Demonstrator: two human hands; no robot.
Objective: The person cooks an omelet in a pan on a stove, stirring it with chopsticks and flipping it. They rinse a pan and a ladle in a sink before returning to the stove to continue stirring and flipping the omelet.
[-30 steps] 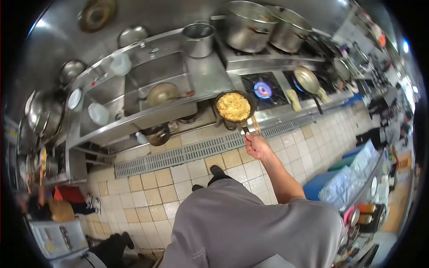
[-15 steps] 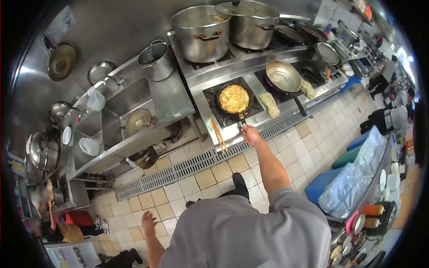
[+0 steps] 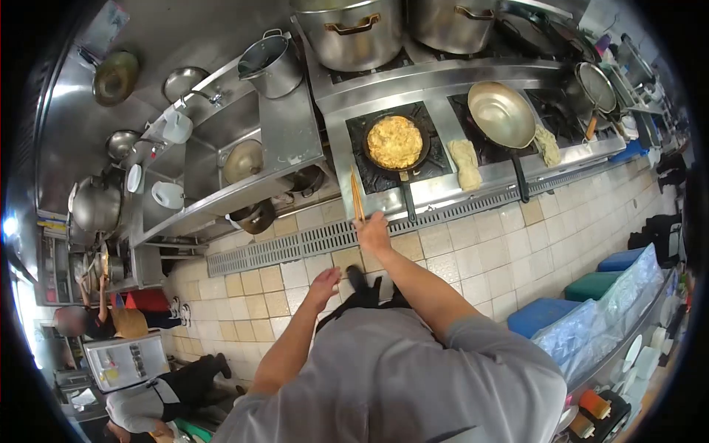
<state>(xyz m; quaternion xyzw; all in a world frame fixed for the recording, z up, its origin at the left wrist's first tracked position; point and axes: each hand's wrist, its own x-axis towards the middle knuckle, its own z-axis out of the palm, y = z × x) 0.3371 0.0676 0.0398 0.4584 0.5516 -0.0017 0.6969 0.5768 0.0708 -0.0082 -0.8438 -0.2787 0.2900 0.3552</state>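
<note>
A black pan holding a browned egg-like round sits on the left front burner, its handle pointing toward me. My right hand is closed on the near ends of long wooden chopsticks, which lie at the stove's front edge, left of that pan. My left hand hangs over the floor, lower and to the left, holding nothing, fingers slightly apart. Right of the pan lies a folded cloth, and beyond it an empty pan rests on the neighbouring burner.
Large pots stand behind the burners. A steel sink is at the left, with a tall pot on its counter. Another person works at far left, one more at lower left. Blue bins stand at right.
My right hand has let go of the pan handle and moved left onto the chopsticks. My left hand has come up and right, toward my body's middle. The view has shifted.
</note>
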